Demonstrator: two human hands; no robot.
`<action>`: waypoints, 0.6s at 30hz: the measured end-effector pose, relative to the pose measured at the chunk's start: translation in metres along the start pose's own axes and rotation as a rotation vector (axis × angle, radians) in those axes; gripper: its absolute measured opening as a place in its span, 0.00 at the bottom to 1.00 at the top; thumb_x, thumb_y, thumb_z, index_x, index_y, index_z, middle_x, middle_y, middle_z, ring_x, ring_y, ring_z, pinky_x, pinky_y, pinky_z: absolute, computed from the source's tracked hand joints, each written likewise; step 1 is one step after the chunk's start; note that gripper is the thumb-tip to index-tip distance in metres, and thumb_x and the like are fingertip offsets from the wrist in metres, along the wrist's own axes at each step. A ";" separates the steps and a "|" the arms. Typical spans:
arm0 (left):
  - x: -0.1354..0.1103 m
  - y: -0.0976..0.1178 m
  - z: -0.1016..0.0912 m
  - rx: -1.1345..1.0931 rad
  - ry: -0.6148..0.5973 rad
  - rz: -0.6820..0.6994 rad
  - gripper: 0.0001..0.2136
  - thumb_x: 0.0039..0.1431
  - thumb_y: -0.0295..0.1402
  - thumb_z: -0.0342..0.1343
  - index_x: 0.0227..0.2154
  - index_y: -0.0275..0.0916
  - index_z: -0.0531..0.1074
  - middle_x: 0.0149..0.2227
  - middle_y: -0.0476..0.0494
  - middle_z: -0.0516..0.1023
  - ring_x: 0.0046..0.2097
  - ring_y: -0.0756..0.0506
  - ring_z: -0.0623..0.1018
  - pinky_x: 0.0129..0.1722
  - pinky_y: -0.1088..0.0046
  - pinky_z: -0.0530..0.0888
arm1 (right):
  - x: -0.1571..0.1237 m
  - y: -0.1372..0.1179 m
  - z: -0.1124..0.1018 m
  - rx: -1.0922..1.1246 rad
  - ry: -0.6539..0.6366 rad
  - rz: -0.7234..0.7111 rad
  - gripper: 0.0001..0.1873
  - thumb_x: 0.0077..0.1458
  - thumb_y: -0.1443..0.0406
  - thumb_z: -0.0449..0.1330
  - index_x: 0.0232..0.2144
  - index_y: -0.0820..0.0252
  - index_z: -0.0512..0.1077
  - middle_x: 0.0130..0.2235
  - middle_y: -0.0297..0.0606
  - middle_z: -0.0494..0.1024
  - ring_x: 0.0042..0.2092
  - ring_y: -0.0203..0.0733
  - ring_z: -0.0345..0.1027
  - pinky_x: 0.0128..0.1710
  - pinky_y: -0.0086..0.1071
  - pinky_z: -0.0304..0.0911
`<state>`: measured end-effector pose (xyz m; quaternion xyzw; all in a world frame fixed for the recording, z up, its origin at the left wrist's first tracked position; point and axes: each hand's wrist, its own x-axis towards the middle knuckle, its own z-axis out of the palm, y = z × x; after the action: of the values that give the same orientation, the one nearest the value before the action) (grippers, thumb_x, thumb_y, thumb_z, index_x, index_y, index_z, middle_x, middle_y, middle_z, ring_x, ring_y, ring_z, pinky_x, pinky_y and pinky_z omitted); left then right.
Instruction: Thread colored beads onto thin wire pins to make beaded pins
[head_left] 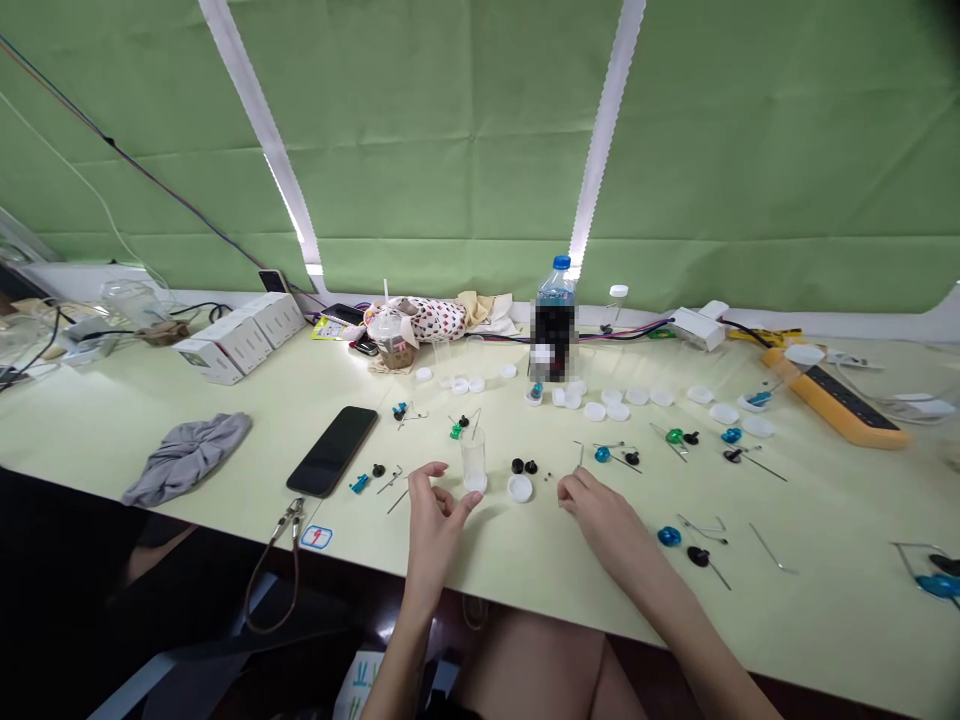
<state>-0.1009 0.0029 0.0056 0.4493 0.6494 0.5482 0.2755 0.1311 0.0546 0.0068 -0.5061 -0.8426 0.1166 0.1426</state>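
Pinching a thin metal rod [580, 455] with the right hand [600, 508], left hand [435, 520] spread beside an upright clear tube [474, 458], with white cap [520, 488] and black pieces [531, 467] between both hands seemingly yet to be fitted

1. A clear, cylindrical plastic container [474, 462] stands upright just below the frame's centre.
2. A round, white plastic cap [519, 488] lies flat, right of it.
3. A thin, silvery metal rod [580, 456], partly hidden, points upward farther right.
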 end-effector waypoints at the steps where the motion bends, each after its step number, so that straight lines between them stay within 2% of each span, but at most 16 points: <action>1: 0.000 0.000 0.000 0.003 -0.002 -0.003 0.18 0.54 0.37 0.62 0.45 0.41 0.63 0.44 0.45 0.66 0.28 0.52 0.68 0.30 0.70 0.70 | -0.005 0.000 0.002 0.017 0.010 0.004 0.09 0.64 0.69 0.47 0.31 0.55 0.62 0.35 0.34 0.68 0.31 0.37 0.66 0.30 0.31 0.56; 7: 0.001 0.003 0.001 0.014 0.006 0.014 0.18 0.54 0.37 0.62 0.44 0.41 0.63 0.45 0.45 0.66 0.28 0.53 0.67 0.28 0.72 0.70 | -0.013 -0.001 0.015 -0.042 0.160 0.073 0.07 0.64 0.62 0.53 0.32 0.55 0.61 0.38 0.37 0.68 0.31 0.40 0.68 0.26 0.32 0.57; 12: -0.003 0.007 0.000 0.024 0.079 0.083 0.14 0.57 0.38 0.60 0.42 0.42 0.64 0.45 0.46 0.67 0.28 0.52 0.67 0.26 0.74 0.70 | -0.011 -0.003 0.011 -0.069 0.184 0.097 0.07 0.66 0.68 0.45 0.36 0.57 0.62 0.39 0.38 0.69 0.30 0.39 0.67 0.27 0.32 0.57; 15: -0.008 0.007 0.001 0.089 0.131 0.257 0.05 0.61 0.34 0.56 0.37 0.41 0.67 0.38 0.48 0.69 0.29 0.51 0.67 0.27 0.75 0.69 | -0.004 -0.005 0.000 -0.069 0.134 0.112 0.11 0.65 0.71 0.42 0.39 0.57 0.64 0.40 0.39 0.69 0.32 0.40 0.68 0.30 0.33 0.58; 18: -0.012 0.007 0.004 0.226 0.035 0.516 0.02 0.64 0.29 0.53 0.34 0.40 0.69 0.33 0.48 0.71 0.29 0.50 0.69 0.29 0.75 0.68 | 0.003 -0.009 -0.015 -0.045 0.084 0.114 0.12 0.65 0.70 0.43 0.38 0.57 0.65 0.39 0.38 0.71 0.36 0.43 0.69 0.33 0.34 0.59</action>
<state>-0.0905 -0.0065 0.0095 0.6182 0.5751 0.5320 0.0640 0.1275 0.0540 0.0242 -0.5607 -0.8082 0.0842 0.1593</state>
